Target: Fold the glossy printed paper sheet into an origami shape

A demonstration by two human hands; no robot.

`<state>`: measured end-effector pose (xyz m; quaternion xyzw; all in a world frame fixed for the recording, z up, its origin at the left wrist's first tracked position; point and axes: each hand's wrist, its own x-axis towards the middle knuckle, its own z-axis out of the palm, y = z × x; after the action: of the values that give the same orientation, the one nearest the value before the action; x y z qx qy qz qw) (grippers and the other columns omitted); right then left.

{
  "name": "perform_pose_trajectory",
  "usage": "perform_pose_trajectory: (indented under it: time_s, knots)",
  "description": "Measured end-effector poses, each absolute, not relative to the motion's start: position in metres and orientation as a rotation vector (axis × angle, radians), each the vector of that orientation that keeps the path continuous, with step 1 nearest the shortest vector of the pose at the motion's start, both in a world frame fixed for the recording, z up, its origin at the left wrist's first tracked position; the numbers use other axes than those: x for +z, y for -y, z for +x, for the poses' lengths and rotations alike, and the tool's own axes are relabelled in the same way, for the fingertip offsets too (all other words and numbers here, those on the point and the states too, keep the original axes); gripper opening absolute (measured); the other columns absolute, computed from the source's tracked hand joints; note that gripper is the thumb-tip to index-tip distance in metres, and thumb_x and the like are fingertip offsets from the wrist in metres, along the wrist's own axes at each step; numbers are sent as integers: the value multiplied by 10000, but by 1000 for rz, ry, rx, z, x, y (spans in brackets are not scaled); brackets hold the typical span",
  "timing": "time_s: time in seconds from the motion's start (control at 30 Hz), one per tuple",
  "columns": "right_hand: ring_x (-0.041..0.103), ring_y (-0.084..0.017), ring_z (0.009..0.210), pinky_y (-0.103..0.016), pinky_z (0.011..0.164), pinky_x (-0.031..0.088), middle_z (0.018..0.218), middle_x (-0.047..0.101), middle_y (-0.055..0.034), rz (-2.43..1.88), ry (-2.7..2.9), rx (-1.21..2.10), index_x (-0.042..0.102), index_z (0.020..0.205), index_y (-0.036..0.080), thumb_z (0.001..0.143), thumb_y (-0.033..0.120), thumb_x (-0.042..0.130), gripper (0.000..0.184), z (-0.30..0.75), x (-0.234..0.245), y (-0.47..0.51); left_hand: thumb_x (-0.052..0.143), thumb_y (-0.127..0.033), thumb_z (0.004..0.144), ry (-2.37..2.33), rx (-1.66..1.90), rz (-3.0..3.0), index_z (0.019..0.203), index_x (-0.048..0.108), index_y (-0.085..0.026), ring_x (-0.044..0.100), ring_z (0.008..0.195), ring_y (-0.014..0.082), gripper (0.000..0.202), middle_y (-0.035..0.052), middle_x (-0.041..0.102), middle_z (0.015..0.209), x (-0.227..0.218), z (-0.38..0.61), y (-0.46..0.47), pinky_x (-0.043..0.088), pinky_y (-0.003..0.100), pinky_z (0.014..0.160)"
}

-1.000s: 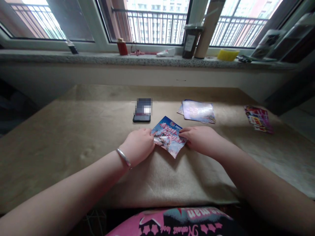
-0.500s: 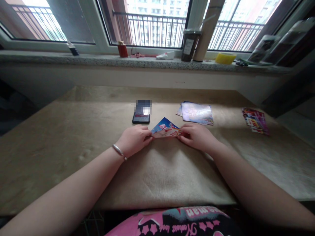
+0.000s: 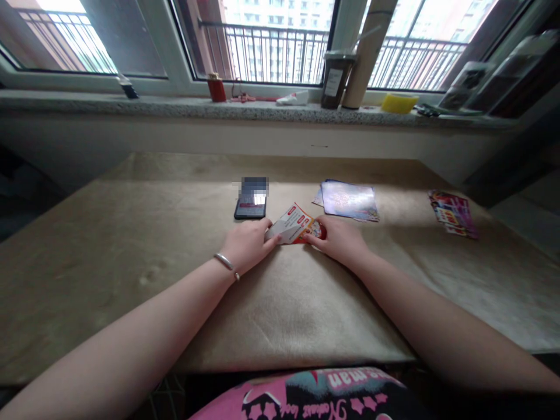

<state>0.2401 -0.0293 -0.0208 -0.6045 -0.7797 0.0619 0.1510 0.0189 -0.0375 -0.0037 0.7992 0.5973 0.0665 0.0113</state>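
A folded printed paper sheet [image 3: 292, 226], roughly triangular, is held low over the table between my two hands. Its visible face is pale grey with red labels, and orange and red printing shows on the right. My left hand [image 3: 248, 242], with a silver bangle at the wrist, pinches the left corner with the thumb on top. On the right corner, my right hand [image 3: 339, 238] grips with thumb and fingers. Just beyond my left hand lies a dark phone [image 3: 251, 201], its screen partly blurred out. Beyond my right hand rests a small stack of glossy printed sheets [image 3: 350, 199].
Another fanned stack of red and purple printed sheets [image 3: 454, 214] lies at the table's right. A tan cover [image 3: 131, 233] is on the table. Along the windowsill [image 3: 175, 108] stand a red container [image 3: 216, 87], a dark lidded cup [image 3: 336, 81], a cardboard tube [image 3: 357, 76] and a yellow sponge-like block [image 3: 399, 104].
The paper's blue face with white characters is now out of sight, and a pale grey face with red labels shows instead. Both hands have come closer together, thumbs over the paper.
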Motion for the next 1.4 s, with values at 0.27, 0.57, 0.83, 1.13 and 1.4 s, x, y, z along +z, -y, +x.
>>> perform_pose_trajectory:
  time_s: [0.27,0.57,0.83,1.13,1.4]
  knots:
    - [638,-239,875,-313,681,444,1011,698,-92,-1718,2236,182,632,1086,204,818,498,561,404,244,-21,29,512,-432,880,-1804,189,2528,1128,569,-218,635,905,242,333,72,677,1013,-4,16,39,464,298,684]
    - [616,-184,793,-282,694,446,969,689,-80,-1662,2294,300,629,1161,182,813,246,541,364,262,-19,25,457,-296,914,-1693,128,2569,1200,579,-234,617,980,216,317,62,638,1090,-3,3,38,488,302,789]
    - [571,-153,662,-260,602,416,799,675,-38,-1598,2216,404,674,1060,190,765,186,555,318,269,-22,24,408,-260,922,-1647,180,2590,1206,574,-224,616,953,204,331,66,620,1058,-3,-1,41,486,312,808]
    - [547,-133,618,-254,576,424,723,640,-9,-1423,1912,614,609,821,188,815,303,517,148,268,-25,23,508,-266,861,-1522,572,2606,1036,634,-186,581,803,163,230,60,605,984,-11,-2,35,488,287,731]
    - [570,-139,661,-269,619,460,771,657,-24,-1339,2053,545,657,892,198,826,259,540,147,266,-16,31,464,-113,854,-1201,719,2592,960,660,-183,559,737,111,234,49,562,935,-16,-3,32,487,239,671]
